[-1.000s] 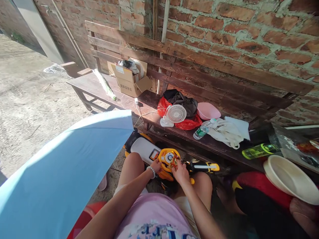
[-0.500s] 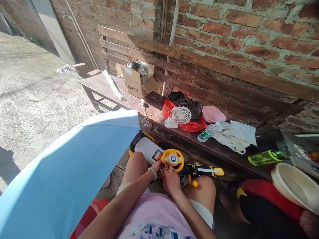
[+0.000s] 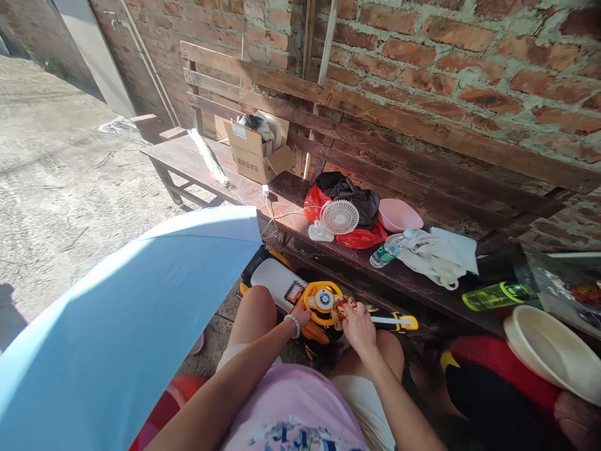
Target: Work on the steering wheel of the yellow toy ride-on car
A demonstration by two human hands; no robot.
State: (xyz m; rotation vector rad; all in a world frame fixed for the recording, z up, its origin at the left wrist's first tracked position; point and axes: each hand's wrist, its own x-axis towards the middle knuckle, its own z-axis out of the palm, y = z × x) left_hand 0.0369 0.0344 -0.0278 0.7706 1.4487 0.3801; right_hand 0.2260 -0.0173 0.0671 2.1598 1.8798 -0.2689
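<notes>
A yellow ride-on toy vehicle with a white body (image 3: pixel 272 280) stands between my knees. Its yellow steering wheel (image 3: pixel 336 289) has a white hub. My left hand (image 3: pixel 299 314), with a beaded bracelet on the wrist, is at the wheel's left rim. Its fingers are drawn together, and I cannot make out what lies in them. To the right of the wheel, my right hand (image 3: pixel 359 326) grips a crumpled reddish-brown bundle (image 3: pixel 342 308). The bundle's kind does not show, and the fingers cover part of it.
A blue umbrella (image 3: pixel 141 307) covers the lower left. Along the brick wall, a wooden bench (image 3: pixel 286 216) bears a cardboard box (image 3: pixel 248 160), a small white fan (image 3: pixel 340 217), a water bottle (image 3: pixel 385 254) and a green bottle (image 3: pixel 488 297). At right, another person's red-and-black clothing (image 3: pixel 493 357) shows beside a cream basin (image 3: pixel 549 351).
My hands have moved apart. The right hand has carried the reddish-brown bundle to the right of the steering wheel, while the left stays by the wheel's left side, off the bundle.
</notes>
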